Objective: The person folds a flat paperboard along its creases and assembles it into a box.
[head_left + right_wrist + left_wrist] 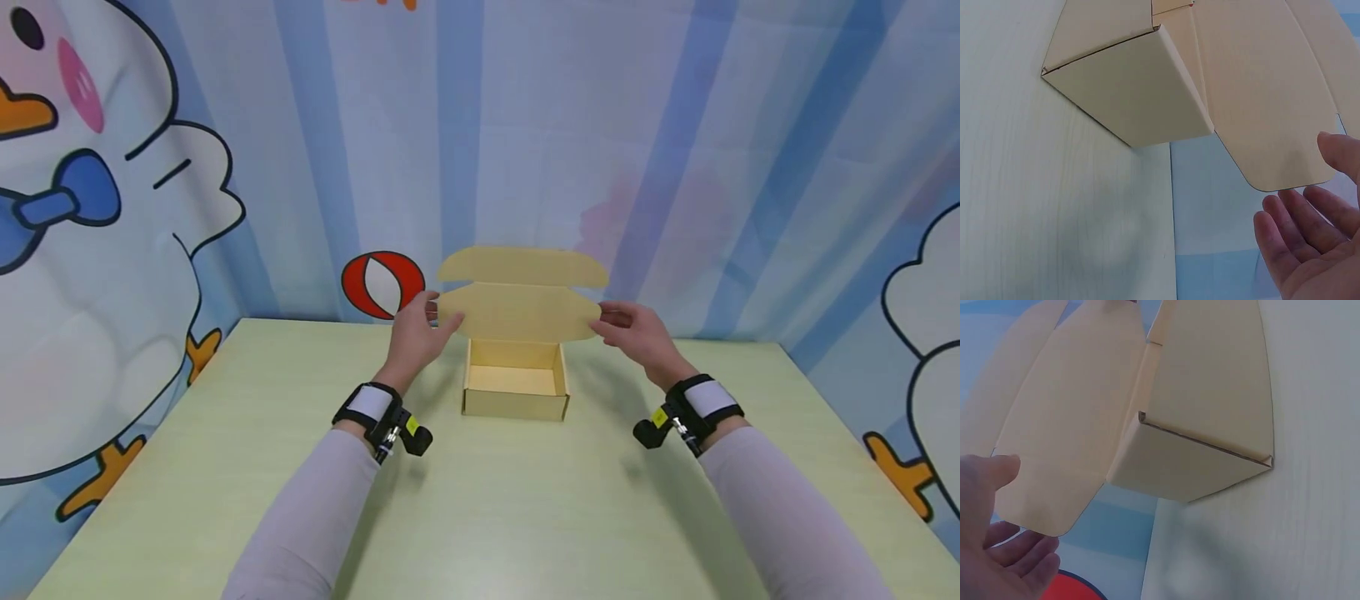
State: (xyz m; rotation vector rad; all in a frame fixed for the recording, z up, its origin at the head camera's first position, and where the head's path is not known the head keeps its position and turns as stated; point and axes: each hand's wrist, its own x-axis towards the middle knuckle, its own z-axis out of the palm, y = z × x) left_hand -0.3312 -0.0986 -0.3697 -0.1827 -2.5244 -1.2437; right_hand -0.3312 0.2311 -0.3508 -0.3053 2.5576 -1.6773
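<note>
A small tan cardboard box (516, 406) stands open on the light green table (480, 508), and nothing shows inside it. Its lid (521, 312) is raised at the back, with rounded flaps sticking out left and right. My left hand (422, 332) is at the lid's left flap (1066, 425), thumb in front and fingers behind, all fairly straight. My right hand (636, 333) mirrors it at the right flap (1266, 94), with the fingers (1297, 231) spread and just off the edge. The box side wall (1185, 465) (1129, 94) fills both wrist views. Neither hand closes on the card.
A printed backdrop with blue stripes and cartoon ducks (90, 250) hangs right behind the table's far edge. A red and white ball picture (382, 285) is behind my left hand. Bare tabletop lies in front of the box and to both sides.
</note>
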